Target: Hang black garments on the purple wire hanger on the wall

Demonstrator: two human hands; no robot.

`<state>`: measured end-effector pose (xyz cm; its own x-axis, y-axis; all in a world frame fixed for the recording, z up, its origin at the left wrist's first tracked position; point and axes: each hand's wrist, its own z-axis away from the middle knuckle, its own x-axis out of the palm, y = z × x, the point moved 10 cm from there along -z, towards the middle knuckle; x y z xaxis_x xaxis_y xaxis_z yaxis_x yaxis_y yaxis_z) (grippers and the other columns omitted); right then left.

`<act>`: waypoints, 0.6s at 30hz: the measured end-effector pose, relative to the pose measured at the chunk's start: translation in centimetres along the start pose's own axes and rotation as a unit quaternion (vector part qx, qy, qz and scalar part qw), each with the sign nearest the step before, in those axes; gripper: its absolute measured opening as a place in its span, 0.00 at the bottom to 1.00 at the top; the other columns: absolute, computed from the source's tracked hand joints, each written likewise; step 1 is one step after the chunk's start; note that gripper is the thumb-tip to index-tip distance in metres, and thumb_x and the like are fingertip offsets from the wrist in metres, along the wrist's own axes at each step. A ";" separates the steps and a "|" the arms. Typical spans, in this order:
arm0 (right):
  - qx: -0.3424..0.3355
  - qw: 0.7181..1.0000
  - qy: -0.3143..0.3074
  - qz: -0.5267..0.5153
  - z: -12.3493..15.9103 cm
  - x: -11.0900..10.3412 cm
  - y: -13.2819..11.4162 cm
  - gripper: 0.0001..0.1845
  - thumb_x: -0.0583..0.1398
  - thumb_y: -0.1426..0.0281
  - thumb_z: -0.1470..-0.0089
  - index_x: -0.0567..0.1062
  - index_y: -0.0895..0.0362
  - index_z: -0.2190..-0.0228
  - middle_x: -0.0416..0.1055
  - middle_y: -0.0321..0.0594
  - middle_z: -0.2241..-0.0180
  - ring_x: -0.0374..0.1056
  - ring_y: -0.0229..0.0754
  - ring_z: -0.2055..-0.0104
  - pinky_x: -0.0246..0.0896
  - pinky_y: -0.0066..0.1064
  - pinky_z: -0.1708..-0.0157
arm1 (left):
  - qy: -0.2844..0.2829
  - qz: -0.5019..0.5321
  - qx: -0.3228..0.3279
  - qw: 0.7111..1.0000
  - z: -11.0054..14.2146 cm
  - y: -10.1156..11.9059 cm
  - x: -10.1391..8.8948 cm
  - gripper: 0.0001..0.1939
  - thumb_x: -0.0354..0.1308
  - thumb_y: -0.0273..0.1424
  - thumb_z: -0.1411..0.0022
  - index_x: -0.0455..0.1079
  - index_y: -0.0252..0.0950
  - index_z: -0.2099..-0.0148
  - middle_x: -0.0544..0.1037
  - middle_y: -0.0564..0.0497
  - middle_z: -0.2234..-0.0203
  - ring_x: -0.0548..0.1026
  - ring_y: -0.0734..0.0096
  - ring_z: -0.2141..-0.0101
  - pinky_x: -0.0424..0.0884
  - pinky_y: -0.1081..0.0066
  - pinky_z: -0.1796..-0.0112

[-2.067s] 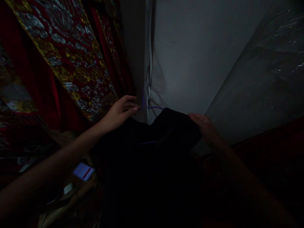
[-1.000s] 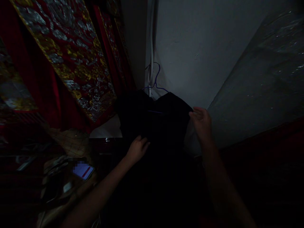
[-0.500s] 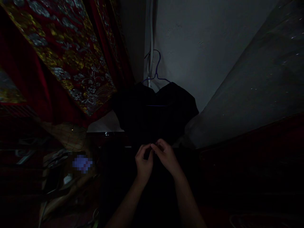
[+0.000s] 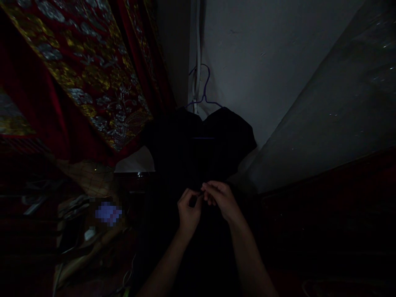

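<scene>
A black garment [image 4: 198,144] hangs on a blue wire hanger [image 4: 202,88] against a pale wall. Both of my hands meet at its front, a little below the chest. My left hand [image 4: 189,210] is curled, its fingertips pinching the dark cloth. My right hand [image 4: 221,200] is closed too, thumb and fingers pinching the same spot beside the left. What exactly sits between the fingertips is too dark to make out.
Red cloth with gold and silver embroidery [image 4: 89,78] hangs at the left. A lit phone screen [image 4: 107,213] lies among clutter at lower left. A clear plastic-covered sheet [image 4: 334,107] slants down the right. White cables [image 4: 197,53] run down the wall.
Earlier my hands were at the garment's shoulders and the hanger; they came down and met at its front. Since half a second ago they have barely shifted.
</scene>
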<state>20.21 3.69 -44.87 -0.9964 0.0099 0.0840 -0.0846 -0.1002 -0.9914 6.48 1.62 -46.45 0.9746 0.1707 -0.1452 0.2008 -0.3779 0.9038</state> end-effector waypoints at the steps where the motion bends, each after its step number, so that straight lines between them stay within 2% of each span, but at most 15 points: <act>1: -0.010 1.000 0.012 -0.007 -0.9 -0.3 -1.6 0.21 0.67 0.51 0.56 0.77 0.57 0.76 0.67 0.34 0.84 0.58 0.34 0.85 0.46 0.26 0.85 | -0.007 -0.006 0.007 1.000 0.0 0.0 0.2 0.06 0.58 0.27 0.38 0.70 0.38 0.70 0.74 0.52 0.73 0.73 0.67 0.68 0.68 0.68 0.66; 5: -0.106 0.992 0.064 -0.032 -5.1 -1.7 -11.1 0.18 0.69 0.56 0.60 0.76 0.59 0.78 0.64 0.31 0.86 0.55 0.30 0.85 0.43 0.24 0.86 | -0.062 -0.027 0.010 0.998 0.4 -1.3 2.3 0.07 0.57 0.26 0.37 0.68 0.38 0.69 0.74 0.51 0.71 0.74 0.66 0.67 0.68 0.67 0.65; 7: -0.147 0.986 0.066 -0.036 -6.4 -1.6 -15.2 0.16 0.69 0.59 0.58 0.75 0.59 0.78 0.64 0.32 0.85 0.56 0.29 0.85 0.43 0.23 0.86 | -0.098 -0.042 0.016 0.994 0.2 -1.7 3.3 0.07 0.56 0.26 0.37 0.67 0.38 0.69 0.73 0.51 0.71 0.74 0.66 0.67 0.68 0.68 0.66; 10: -0.212 0.975 0.061 -0.025 -6.4 -1.0 -18.8 0.16 0.67 0.57 0.52 0.75 0.58 0.77 0.66 0.32 0.84 0.57 0.29 0.85 0.46 0.23 0.86 | -0.171 -0.062 0.048 0.982 -1.9 0.0 4.3 0.03 0.58 0.26 0.37 0.69 0.38 0.66 0.75 0.51 0.69 0.75 0.67 0.67 0.70 0.69 0.65; 11: -0.230 0.971 0.058 -0.017 -6.0 -0.8 -19.3 0.17 0.67 0.56 0.51 0.75 0.58 0.76 0.66 0.32 0.84 0.58 0.29 0.85 0.47 0.23 0.86 | -0.187 -0.062 0.066 0.978 -3.2 1.4 4.2 0.01 0.58 0.27 0.37 0.70 0.38 0.62 0.76 0.50 0.67 0.76 0.67 0.65 0.71 0.69 0.63; 12: -0.242 0.969 0.054 -0.008 -5.5 -0.6 -19.4 0.18 0.66 0.54 0.50 0.74 0.57 0.75 0.66 0.32 0.84 0.58 0.29 0.85 0.48 0.23 0.86 | -0.186 -0.055 0.090 0.977 -4.9 3.2 3.5 0.06 0.59 0.28 0.36 0.71 0.38 0.56 0.78 0.49 0.64 0.77 0.67 0.62 0.72 0.68 0.60; 15: -0.254 0.967 0.022 0.027 -4.4 0.2 -18.9 0.21 0.66 0.51 0.50 0.74 0.57 0.74 0.66 0.31 0.85 0.58 0.30 0.85 0.49 0.23 0.86 | -0.098 -0.047 0.205 0.973 -10.5 10.6 0.0 0.19 0.53 0.30 0.31 0.64 0.38 0.39 0.78 0.47 0.58 0.77 0.68 0.59 0.71 0.66 0.54; 16: -0.256 0.966 0.012 0.038 -4.2 0.4 -18.9 0.21 0.66 0.51 0.50 0.74 0.57 0.74 0.66 0.31 0.85 0.59 0.31 0.85 0.50 0.23 0.86 | -0.074 -0.056 0.245 0.965 -12.1 12.9 -0.8 0.20 0.51 0.30 0.30 0.63 0.38 0.37 0.78 0.47 0.58 0.76 0.69 0.59 0.71 0.66 0.54; 18: -0.269 0.961 0.002 0.054 -4.0 0.5 -19.1 0.20 0.65 0.52 0.49 0.74 0.57 0.74 0.66 0.31 0.85 0.59 0.31 0.85 0.51 0.23 0.84 | -0.086 -0.087 0.310 0.943 -14.4 16.5 -0.9 0.16 0.50 0.29 0.29 0.68 0.37 0.42 0.78 0.47 0.57 0.76 0.68 0.58 0.71 0.66 0.54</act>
<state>21.28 9.59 -26.30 -0.9992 0.0322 -0.0225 0.0342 0.4291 -0.9026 7.49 8.34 -25.66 0.9127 0.1491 -0.3805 0.3265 -0.8260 0.4595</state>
